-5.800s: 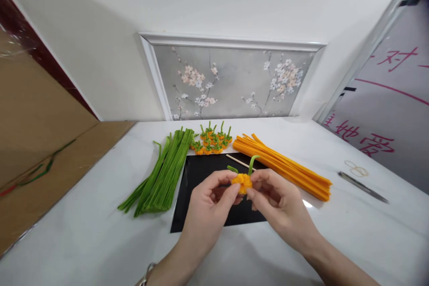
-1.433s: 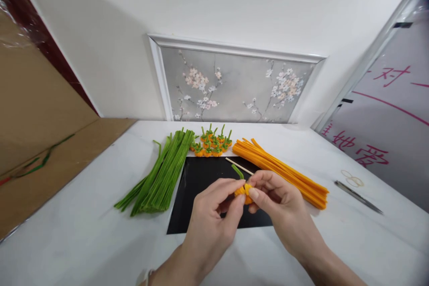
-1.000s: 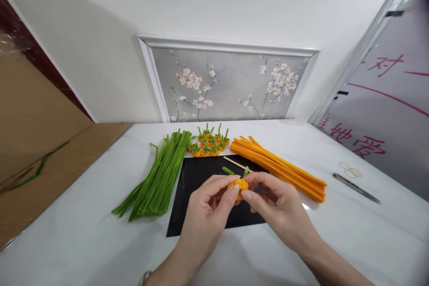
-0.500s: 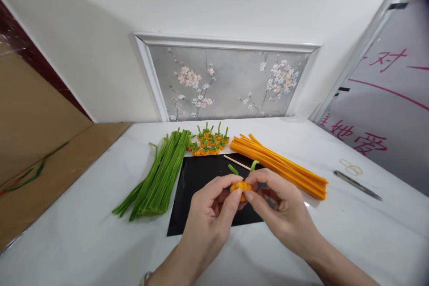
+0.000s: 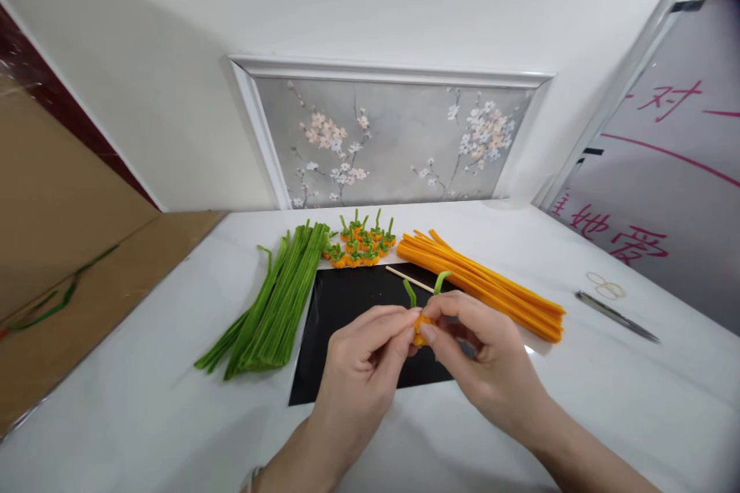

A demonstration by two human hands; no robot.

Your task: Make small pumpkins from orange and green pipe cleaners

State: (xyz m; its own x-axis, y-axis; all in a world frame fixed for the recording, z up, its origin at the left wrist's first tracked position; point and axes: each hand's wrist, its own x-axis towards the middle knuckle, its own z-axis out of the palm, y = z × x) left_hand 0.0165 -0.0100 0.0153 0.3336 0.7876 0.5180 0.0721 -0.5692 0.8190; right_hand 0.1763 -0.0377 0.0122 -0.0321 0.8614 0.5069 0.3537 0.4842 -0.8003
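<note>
Between both hands, above the black mat, is a small orange fuzzy piece with two green stem ends rising behind it. My left hand pinches its left side between thumb and fingers. On the right side, my right hand grips it with thumb and index finger. The fingers hide much of the piece. Behind the mat stand several finished orange pieces with green tops. A bundle of green fuzzy stems lies to the left, and a bundle of orange ones to the right.
A thin wooden stick lies across the mat's back edge. Tweezers and rubber bands are at the right of the white table. Brown cardboard lies at the left; a wall with a framed floral panel stands behind.
The left green end now stands more upright and further right. My left fingers have closed over more of the orange piece, so less of it shows.
</note>
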